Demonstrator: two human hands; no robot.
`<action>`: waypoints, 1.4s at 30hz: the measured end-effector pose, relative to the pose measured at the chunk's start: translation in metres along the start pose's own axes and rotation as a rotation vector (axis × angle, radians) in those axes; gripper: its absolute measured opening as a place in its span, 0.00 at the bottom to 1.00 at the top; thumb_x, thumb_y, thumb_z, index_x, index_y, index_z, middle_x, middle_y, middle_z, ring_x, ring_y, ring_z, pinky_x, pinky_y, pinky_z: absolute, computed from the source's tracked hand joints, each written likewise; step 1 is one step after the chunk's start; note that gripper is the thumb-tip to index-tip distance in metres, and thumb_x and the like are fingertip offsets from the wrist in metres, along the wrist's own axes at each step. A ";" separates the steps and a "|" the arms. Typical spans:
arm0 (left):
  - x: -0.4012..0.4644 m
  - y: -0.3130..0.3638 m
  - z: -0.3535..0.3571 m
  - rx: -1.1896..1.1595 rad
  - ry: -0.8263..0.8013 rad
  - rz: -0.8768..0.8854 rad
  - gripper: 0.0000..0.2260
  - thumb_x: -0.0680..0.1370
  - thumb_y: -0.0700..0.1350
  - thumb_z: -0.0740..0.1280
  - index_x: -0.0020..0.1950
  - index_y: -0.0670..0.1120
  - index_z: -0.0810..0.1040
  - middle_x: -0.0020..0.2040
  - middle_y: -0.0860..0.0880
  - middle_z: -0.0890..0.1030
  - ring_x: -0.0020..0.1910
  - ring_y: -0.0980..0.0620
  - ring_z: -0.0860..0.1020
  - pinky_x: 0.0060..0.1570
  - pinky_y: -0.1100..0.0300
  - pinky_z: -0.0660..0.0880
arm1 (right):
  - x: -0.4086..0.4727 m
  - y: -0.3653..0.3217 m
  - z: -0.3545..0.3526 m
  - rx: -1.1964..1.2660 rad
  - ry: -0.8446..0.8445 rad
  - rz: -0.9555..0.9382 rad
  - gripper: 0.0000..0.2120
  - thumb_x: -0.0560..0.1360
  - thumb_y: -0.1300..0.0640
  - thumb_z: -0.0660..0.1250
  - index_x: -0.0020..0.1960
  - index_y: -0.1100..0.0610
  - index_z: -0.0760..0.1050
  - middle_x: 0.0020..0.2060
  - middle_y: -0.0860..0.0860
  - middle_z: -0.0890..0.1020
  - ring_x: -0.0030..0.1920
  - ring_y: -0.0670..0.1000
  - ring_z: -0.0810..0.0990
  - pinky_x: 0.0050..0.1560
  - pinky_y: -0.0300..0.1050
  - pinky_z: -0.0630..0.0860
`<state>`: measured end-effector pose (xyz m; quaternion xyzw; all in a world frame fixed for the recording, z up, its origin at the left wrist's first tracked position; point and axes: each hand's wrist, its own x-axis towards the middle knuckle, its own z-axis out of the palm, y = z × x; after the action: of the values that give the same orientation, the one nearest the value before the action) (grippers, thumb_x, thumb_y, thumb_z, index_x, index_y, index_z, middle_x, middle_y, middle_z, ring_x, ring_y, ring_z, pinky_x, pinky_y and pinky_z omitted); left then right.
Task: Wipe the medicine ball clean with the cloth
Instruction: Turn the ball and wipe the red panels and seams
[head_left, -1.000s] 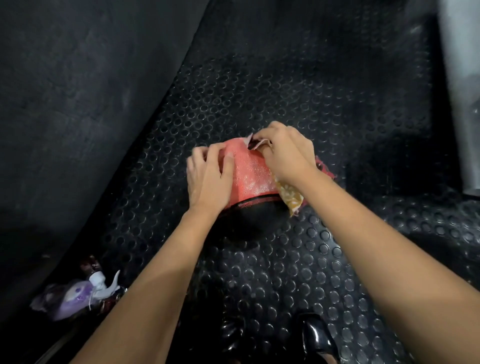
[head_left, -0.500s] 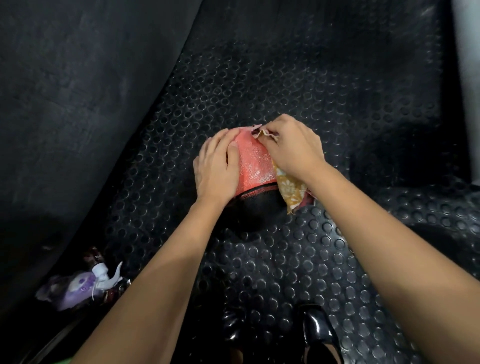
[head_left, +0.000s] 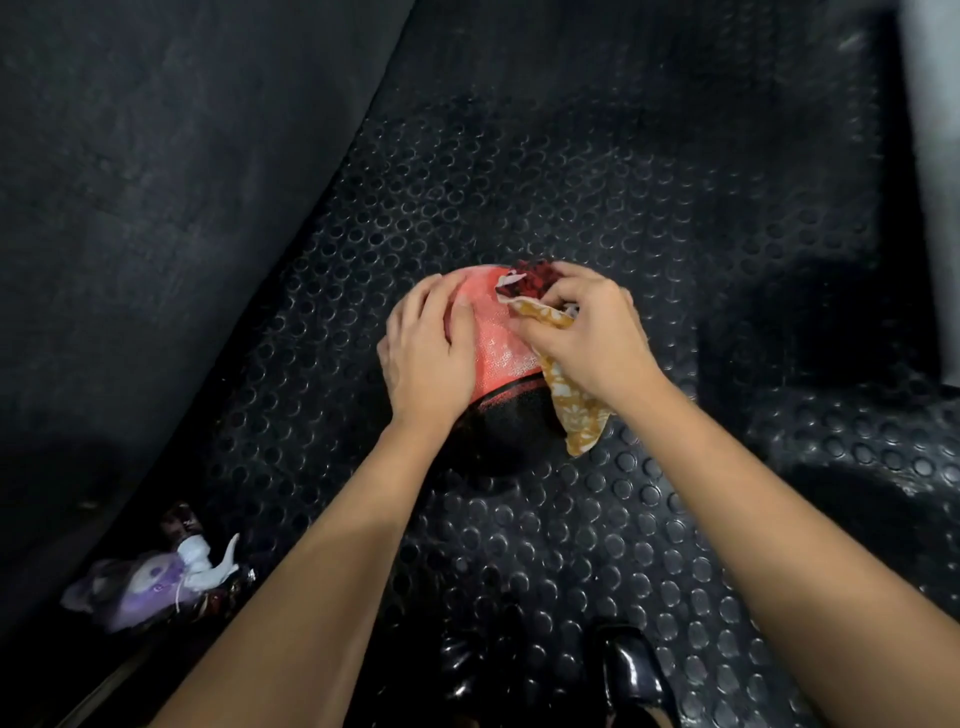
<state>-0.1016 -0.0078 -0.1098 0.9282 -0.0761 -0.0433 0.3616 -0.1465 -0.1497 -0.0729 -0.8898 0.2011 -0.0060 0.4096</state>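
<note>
Centrally, medicine ball (head_left: 498, 348) amid open mat (head_left: 649, 182)

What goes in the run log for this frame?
wiping | left hand steadies medicine ball | right hand grips cloth on ball

Red, black and mustard on a dark floor

Medicine ball (head_left: 498, 358) red-pink over black; cloth (head_left: 569, 400) mustard with white flowers; mat (head_left: 623, 182) black, ring-studded.

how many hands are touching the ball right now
2. The left hand lies flat on the left side of the medicine ball; the right hand presses the cloth against its right side.
</note>
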 end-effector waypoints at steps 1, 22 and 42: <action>0.000 -0.001 -0.001 -0.007 0.005 0.000 0.20 0.79 0.55 0.51 0.69 0.55 0.71 0.70 0.56 0.69 0.70 0.53 0.63 0.70 0.47 0.60 | -0.002 0.000 0.001 0.013 0.022 -0.013 0.09 0.70 0.51 0.73 0.43 0.57 0.81 0.67 0.51 0.72 0.69 0.48 0.66 0.55 0.33 0.55; -0.009 0.011 0.016 0.135 0.061 -0.017 0.20 0.81 0.56 0.50 0.70 0.56 0.70 0.71 0.57 0.67 0.71 0.52 0.62 0.67 0.41 0.60 | -0.038 -0.003 0.015 -0.484 0.155 -0.274 0.13 0.74 0.59 0.66 0.57 0.52 0.80 0.48 0.56 0.76 0.48 0.57 0.75 0.40 0.50 0.75; -0.010 0.006 0.009 0.031 0.107 -0.115 0.21 0.80 0.53 0.49 0.71 0.55 0.69 0.70 0.55 0.67 0.69 0.51 0.63 0.67 0.46 0.62 | -0.016 -0.017 0.019 -0.590 0.157 -0.257 0.14 0.75 0.56 0.65 0.59 0.48 0.78 0.52 0.54 0.74 0.52 0.56 0.74 0.42 0.48 0.72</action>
<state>-0.1131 -0.0163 -0.1118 0.9375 -0.0041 -0.0132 0.3478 -0.1517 -0.1204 -0.0702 -0.9850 0.1111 -0.0680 0.1133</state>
